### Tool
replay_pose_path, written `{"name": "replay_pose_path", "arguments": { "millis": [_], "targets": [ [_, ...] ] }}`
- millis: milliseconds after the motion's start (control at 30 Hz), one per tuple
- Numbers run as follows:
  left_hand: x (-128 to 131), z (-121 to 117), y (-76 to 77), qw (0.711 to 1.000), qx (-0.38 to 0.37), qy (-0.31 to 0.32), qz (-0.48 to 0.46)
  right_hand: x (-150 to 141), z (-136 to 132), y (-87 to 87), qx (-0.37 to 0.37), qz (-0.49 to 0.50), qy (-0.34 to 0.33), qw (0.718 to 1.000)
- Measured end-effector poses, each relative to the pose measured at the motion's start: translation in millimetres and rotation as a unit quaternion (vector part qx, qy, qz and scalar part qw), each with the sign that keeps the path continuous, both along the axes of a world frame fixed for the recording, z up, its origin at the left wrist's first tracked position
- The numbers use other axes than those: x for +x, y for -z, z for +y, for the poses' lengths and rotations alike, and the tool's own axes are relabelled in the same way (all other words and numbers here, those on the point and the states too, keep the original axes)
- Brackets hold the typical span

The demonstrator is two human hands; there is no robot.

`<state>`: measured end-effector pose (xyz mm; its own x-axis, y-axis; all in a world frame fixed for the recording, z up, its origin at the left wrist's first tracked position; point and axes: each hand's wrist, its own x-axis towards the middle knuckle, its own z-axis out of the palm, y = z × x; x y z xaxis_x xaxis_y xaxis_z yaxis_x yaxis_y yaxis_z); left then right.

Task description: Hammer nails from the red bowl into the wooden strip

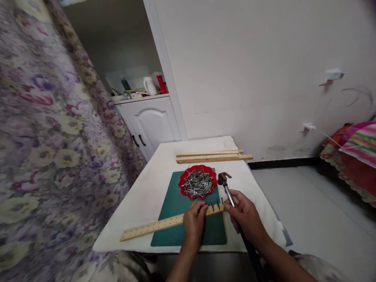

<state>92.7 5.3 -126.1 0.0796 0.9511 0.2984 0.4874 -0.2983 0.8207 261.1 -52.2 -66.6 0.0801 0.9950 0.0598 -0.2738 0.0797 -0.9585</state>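
My right hand (243,213) is wrapped around the metal shaft of a claw hammer (228,192), its head raised and tilted above the table. My left hand (194,219) is pinched over a drilled wooden strip (155,226), with the small dark head of a nail (206,203) showing at the fingertips. Several nails (217,203) stand upright in the strip between my hands. The strip lies slantwise across a green mat (176,201). Just beyond my left hand, a red scalloped dish (181,187) holds a heap of loose nails (197,182).
More wooden strips (208,157) lie at the table's far side, on a white cloth (143,196). A floral curtain (58,149) hangs on the left. Behind stands a white cabinet (152,119) with a jug (150,86) on top. Red bedding (352,164) is at far right.
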Motion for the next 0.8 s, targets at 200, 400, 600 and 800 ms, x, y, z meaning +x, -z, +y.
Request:
{"name": "replay_pose_path", "arguments": {
  "millis": [200, 400, 600, 800],
  "targets": [
    [0.5, 1.6, 2.5, 0.999, 0.015, 0.007, 0.044, 2.5, -2.5, -2.0, -0.006, -0.011, -0.057, 0.998],
    [0.3, 2.4, 7.5, 0.997, 0.018, -0.001, 0.069, -7.1, -10.2, 2.4, -0.042, -0.037, -0.166, 0.985],
    [0.3, 2.1, 10.2, 0.998, 0.017, -0.002, 0.060, -16.8, -10.8, 11.1, -0.050, -0.060, -0.161, 0.984],
    [1.2, 0.8, 8.5, 0.998, 0.009, -0.014, 0.053, -14.6, -10.5, 11.3, -0.040, -0.070, -0.162, 0.983]
  ]
}}
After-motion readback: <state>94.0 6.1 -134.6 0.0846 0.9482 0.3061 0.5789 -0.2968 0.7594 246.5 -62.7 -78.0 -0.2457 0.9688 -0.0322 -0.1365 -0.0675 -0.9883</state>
